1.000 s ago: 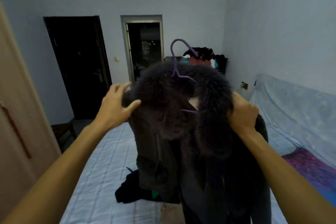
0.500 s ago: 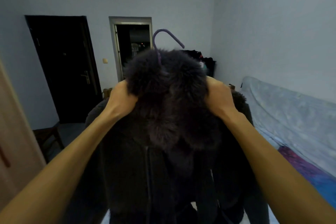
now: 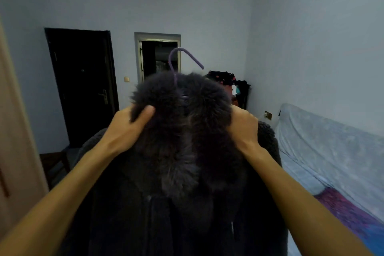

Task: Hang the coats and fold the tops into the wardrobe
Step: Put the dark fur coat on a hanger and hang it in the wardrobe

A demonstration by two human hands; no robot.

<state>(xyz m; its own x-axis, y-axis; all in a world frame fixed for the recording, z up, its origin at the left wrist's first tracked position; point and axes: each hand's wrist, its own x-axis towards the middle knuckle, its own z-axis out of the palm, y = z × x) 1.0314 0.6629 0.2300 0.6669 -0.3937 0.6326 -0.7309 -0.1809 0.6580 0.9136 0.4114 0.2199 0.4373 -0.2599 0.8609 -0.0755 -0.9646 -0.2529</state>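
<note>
Both grips noted: left hand (image 3: 126, 129) and right hand (image 3: 243, 129) clutch our coat (image 3: 166, 203) by its soft fur collar (image 3: 182, 114); bulky, likely heavy, so we advise shoulder holds.

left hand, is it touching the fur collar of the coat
Touching. The head view shows the left hand gripping the fur collar, its thumb pressed into the fur.

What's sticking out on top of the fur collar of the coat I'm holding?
A purple hanger hook rises from the fur collar. The rest of the hanger is covered by the fur and the coat, so it cannot be seen.
</note>
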